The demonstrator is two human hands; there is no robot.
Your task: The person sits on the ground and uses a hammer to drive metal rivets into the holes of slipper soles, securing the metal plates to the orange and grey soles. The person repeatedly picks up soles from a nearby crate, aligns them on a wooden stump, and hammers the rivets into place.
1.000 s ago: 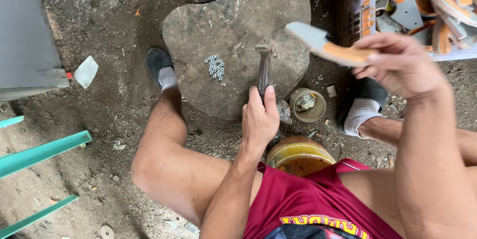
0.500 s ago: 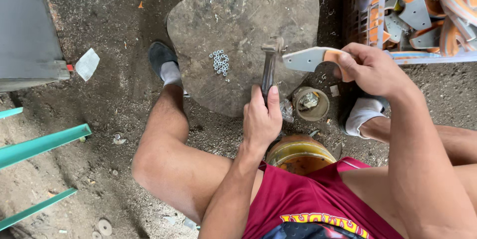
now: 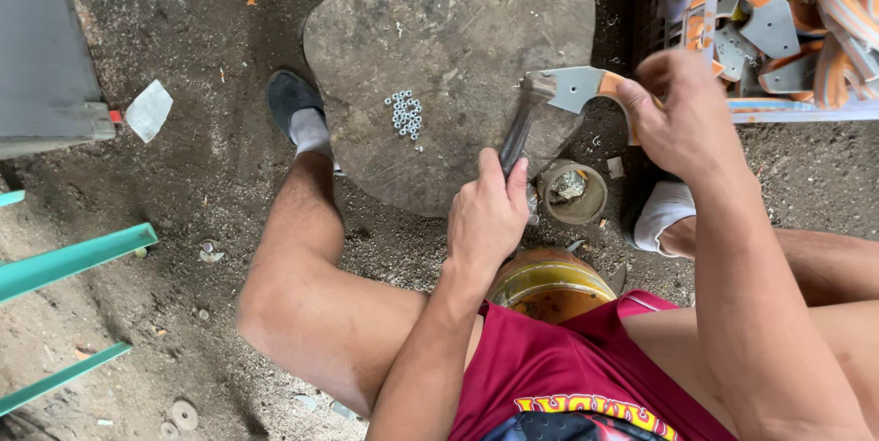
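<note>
My left hand (image 3: 487,212) grips the handle of a hammer (image 3: 520,130) whose head rests on the right part of a round, flat, worn block (image 3: 458,29) on the dirt floor. In my right hand (image 3: 682,111) is a curved part (image 3: 577,88) with a grey metal end and an orange body. Its grey end lies at the block's right edge, touching the hammer head. A small heap of silvery nuts or rivets (image 3: 406,114) sits near the block's middle. I sit with a knee on each side of the block.
A small open can (image 3: 572,194) of bits stands by the block, in front of a yellow round container (image 3: 549,281). A crate (image 3: 787,111) of similar orange-grey parts is at upper right. Green metal bars (image 3: 73,262) and a grey box (image 3: 46,47) lie left.
My right hand has lowered the curved part from above the crate side down to the block's edge beside the hammer head. My left hand has stayed on the hammer.
</note>
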